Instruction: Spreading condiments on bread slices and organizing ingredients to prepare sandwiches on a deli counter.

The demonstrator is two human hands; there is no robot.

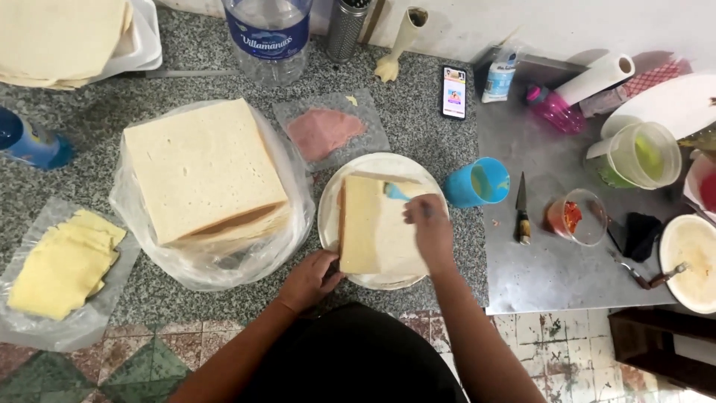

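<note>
A white plate [332,198] lies on the speckled counter with crustless bread slices [362,224] on it. My left hand [309,280] rests on the plate's near rim, fingers touching the bread's lower left corner. My right hand [426,224] is closed on a blue spreader [395,192], its tip on the bread's upper right part. A blue cup [476,183] with pale sauce inside stands just right of the plate.
A big stack of bread in a plastic bag [203,175] sits left of the plate. Cheese slices [63,261] lie far left, pink ham [322,132] behind the plate. A knife [522,209], small tub [578,216], phone [453,92], water bottle [268,33] and bowls stand around.
</note>
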